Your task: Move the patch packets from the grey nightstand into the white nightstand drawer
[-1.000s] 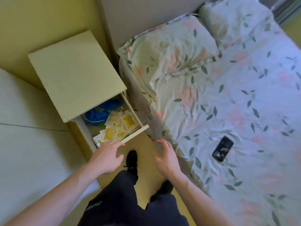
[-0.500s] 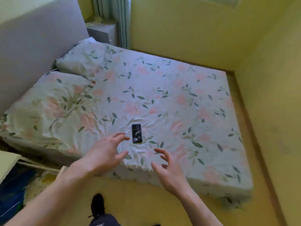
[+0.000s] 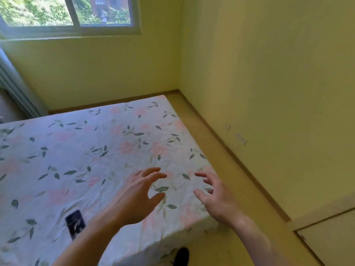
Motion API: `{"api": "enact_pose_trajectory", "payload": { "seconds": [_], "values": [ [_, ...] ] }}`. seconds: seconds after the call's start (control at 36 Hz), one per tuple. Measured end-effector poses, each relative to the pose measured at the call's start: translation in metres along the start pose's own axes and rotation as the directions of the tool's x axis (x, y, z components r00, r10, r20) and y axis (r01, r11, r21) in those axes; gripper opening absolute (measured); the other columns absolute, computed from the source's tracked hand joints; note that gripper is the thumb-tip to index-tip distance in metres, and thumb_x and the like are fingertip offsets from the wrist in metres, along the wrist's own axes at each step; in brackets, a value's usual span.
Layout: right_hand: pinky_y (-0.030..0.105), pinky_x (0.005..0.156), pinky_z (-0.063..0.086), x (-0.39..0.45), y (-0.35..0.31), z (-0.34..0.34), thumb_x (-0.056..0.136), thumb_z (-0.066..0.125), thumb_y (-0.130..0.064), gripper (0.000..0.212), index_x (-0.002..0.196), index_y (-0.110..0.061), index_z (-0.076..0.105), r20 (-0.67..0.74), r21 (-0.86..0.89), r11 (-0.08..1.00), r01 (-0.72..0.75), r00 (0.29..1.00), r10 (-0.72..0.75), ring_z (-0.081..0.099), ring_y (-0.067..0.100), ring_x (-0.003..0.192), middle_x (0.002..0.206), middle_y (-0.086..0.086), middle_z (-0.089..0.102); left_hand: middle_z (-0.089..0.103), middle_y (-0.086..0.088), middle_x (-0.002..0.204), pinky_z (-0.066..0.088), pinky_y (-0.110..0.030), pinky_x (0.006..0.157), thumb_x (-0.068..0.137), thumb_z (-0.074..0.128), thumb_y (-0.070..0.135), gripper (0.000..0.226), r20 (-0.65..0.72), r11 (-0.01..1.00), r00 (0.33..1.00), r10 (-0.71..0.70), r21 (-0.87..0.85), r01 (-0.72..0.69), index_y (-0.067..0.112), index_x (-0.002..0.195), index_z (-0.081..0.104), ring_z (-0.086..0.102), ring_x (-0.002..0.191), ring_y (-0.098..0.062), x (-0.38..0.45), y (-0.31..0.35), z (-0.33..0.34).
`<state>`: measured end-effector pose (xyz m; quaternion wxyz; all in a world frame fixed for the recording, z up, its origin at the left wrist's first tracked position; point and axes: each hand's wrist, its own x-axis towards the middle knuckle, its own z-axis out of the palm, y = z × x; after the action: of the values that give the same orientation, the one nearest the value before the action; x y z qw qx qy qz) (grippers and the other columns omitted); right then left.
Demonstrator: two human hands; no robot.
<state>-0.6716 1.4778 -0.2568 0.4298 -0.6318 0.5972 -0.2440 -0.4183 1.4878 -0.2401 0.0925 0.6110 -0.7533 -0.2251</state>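
Bed [image 3: 80,150] taken as landmark; floral sheet with pink flowers and green leaves covers it, lightly wrinkled; both hands held out above the bed's near right corner, bare forearms coming in from the bottom edge. Left hand [image 3: 137,196] over the sheet, fingers spread and loosely bent, thumb apart, holding nothing; right hand [image 3: 215,198] just right of it above the bed corner, fingers spread and slightly curled, also holding nothing; the two hands are near each other but apart, neither one touching the sheet as far as can be told. Dark phone [image 3: 75,223] lies flat on the bed left of the left forearm, partly hidden by it. Patch packets, grey nightstand and white nightstand drawer are out of frame, so their place cannot be told; no container shows in this view. Dark shoe [image 3: 181,256] on the floor [image 3: 221,154] just beyond the bed's near edge; floor strip runs along the bed's right side up to the yellow wall [image 3: 269,93]; window [image 3: 69,14] high on the wall beyond the bed's far end, greenery outside; pale curtain [image 3: 17,89] at the bed's far left; light panel [image 3: 330,240] low on the wall right of the bed.
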Motion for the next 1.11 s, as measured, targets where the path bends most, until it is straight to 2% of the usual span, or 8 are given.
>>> {"api": "enact_pose_trajectory", "payload": {
  "seconds": [0.14, 0.19, 0.39, 0.56, 0.64, 0.89, 1.0, 1.11],
  "values": [
    [0.025, 0.101, 0.041, 0.049, 0.020, -0.063, 0.098, 0.065, -0.033, 0.040, 0.133, -0.046, 0.051, -0.043, -0.022, 0.999, -0.025, 0.999, 0.024, 0.046, 0.004, 0.121, 0.116, -0.038, 0.042, 0.027, 0.028, 0.157, 0.035, -0.035, 0.116, 0.094, 0.049, 0.064, 0.051, 0.008, 0.999, 0.999, 0.033, 0.015, -0.033, 0.053, 0.142, 0.040, 0.030, 0.144, -0.005, 0.084, 0.031, 0.008],
    [0.024, 0.099, 0.040, 0.068, 0.029, -0.088, 0.098, 0.065, -0.035, 0.040, 0.133, -0.047, 0.050, -0.062, -0.020, 0.998, -0.056, 0.997, 0.055, 0.046, 0.004, 0.122, 0.119, -0.033, 0.044, 0.029, 0.026, 0.157, 0.029, -0.034, 0.119, 0.095, 0.052, 0.060, 0.049, 0.032, 0.999, 0.998, 0.049, -0.017, -0.049, 0.050, 0.142, 0.042, 0.028, 0.145, -0.005, 0.121, 0.045, 0.014],
    [0.028, 0.109, 0.041, 0.112, 0.072, -0.181, 0.098, 0.065, -0.038, 0.045, 0.139, -0.046, 0.048, -0.173, -0.034, 0.989, -0.143, 0.976, 0.135, 0.043, 0.002, 0.128, 0.123, -0.033, 0.040, 0.029, 0.023, 0.158, 0.019, -0.032, 0.119, 0.096, 0.056, 0.052, 0.050, 0.117, 0.985, 0.978, 0.172, -0.020, -0.171, 0.046, 0.144, 0.042, 0.025, 0.145, -0.008, 0.246, 0.110, 0.037],
    [0.032, 0.114, 0.041, 0.148, 0.110, -0.264, 0.099, 0.064, -0.039, 0.045, 0.139, -0.049, 0.046, -0.224, -0.005, 0.988, -0.151, 0.964, 0.146, 0.041, 0.000, 0.134, 0.136, -0.031, 0.040, 0.030, 0.027, 0.155, 0.024, -0.032, 0.120, 0.095, 0.056, 0.053, 0.049, 0.124, 0.965, 0.957, 0.262, -0.042, -0.259, 0.049, 0.142, 0.042, 0.026, 0.143, -0.004, 0.338, 0.181, 0.048],
    [0.030, 0.111, 0.041, 0.175, 0.127, -0.308, 0.100, 0.062, -0.037, 0.044, 0.139, -0.049, 0.045, -0.221, 0.002, 0.988, -0.155, 0.963, 0.152, 0.041, 0.002, 0.129, 0.132, -0.028, 0.038, 0.031, 0.026, 0.155, 0.026, -0.033, 0.120, 0.094, 0.058, 0.054, 0.051, 0.104, 0.960, 0.955, 0.279, -0.028, -0.278, 0.049, 0.142, 0.042, 0.027, 0.144, -0.004, 0.383, 0.213, 0.057],
    [0.001, 0.091, 0.034, 0.270, 0.208, -0.448, 0.097, 0.068, -0.031, 0.045, 0.135, -0.048, 0.051, -0.178, -0.001, 0.998, -0.056, 0.982, 0.055, 0.045, -0.002, 0.129, 0.124, -0.036, 0.044, 0.032, 0.026, 0.154, 0.029, -0.032, 0.117, 0.093, 0.061, 0.053, 0.052, 0.000, 0.990, 0.990, 0.141, -0.032, -0.140, 0.047, 0.142, 0.043, 0.031, 0.142, -0.004, 0.508, 0.303, 0.096],
    [0.018, 0.100, 0.036, 0.309, 0.225, -0.509, 0.097, 0.068, -0.032, 0.045, 0.134, -0.049, 0.049, -0.120, -0.055, 0.998, -0.041, 0.992, 0.034, 0.046, 0.002, 0.121, 0.114, -0.041, 0.040, 0.029, 0.029, 0.154, 0.030, -0.031, 0.116, 0.094, 0.059, 0.054, 0.052, -0.018, 0.998, 0.999, 0.041, -0.051, -0.042, 0.050, 0.142, 0.041, 0.031, 0.142, -0.003, 0.542, 0.332, 0.103],
    [0.021, 0.103, 0.037, 0.360, 0.223, -0.547, 0.097, 0.067, -0.030, 0.049, 0.141, -0.043, 0.049, -0.037, -0.076, 0.997, -0.004, 0.999, 0.001, 0.045, 0.003, 0.121, 0.124, -0.028, 0.043, 0.025, 0.028, 0.157, 0.031, -0.035, 0.117, 0.093, 0.058, 0.056, 0.054, -0.039, 0.995, 0.995, -0.096, -0.039, 0.094, 0.051, 0.143, 0.040, 0.032, 0.143, -0.007, 0.554, 0.334, 0.098]
  ]
}}
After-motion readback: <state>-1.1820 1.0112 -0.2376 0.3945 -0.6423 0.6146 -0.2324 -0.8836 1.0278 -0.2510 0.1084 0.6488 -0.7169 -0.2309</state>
